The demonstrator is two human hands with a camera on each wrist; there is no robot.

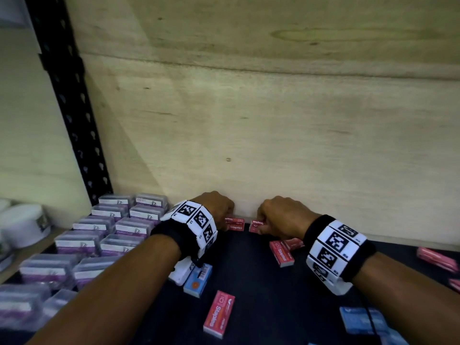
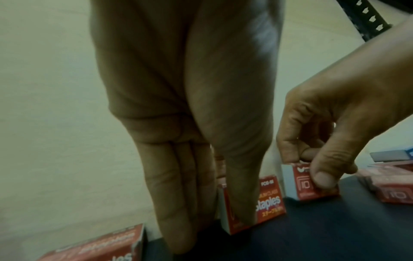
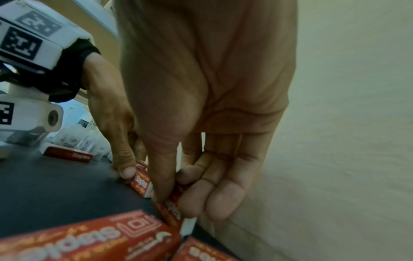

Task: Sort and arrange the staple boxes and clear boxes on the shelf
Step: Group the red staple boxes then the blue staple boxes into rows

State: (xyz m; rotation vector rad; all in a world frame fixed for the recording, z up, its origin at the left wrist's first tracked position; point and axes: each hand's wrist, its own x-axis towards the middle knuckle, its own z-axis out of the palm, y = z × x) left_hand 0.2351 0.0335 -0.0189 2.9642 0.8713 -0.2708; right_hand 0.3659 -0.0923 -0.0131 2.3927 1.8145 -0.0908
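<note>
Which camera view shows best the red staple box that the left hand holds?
The left wrist view: the box stands on edge under the left hand, its print readable. The head view shows it small at the wall; the right wrist view shows one end.

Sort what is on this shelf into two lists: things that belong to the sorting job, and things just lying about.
Job:
- two red cardboard staple boxes at the back wall, one held by the left hand, one by the right hand
- loose red staple boxes
- blue cardboard staple boxes
- clear plastic boxes in rows

Lying about:
- white round tub
</note>
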